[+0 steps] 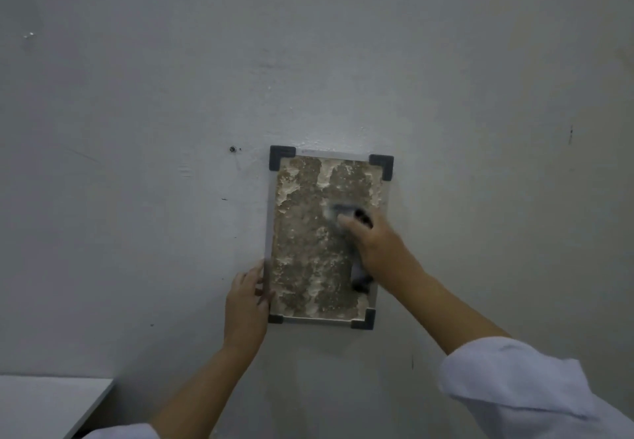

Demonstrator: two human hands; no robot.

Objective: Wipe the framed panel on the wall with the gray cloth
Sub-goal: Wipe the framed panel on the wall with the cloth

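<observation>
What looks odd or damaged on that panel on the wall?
The panel surface is blotchy, with pale flaky patches over brown, thickest near its top. The frame also hangs slightly tilted. The left hand steadies its edge while the right hand presses the cloth on it.

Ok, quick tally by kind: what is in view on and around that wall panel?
Framed panel: 1
Dark corner caps: 4
Gray cloth: 1
Hands: 2, left hand and right hand
Wall screw: 1
Total: 9
</observation>
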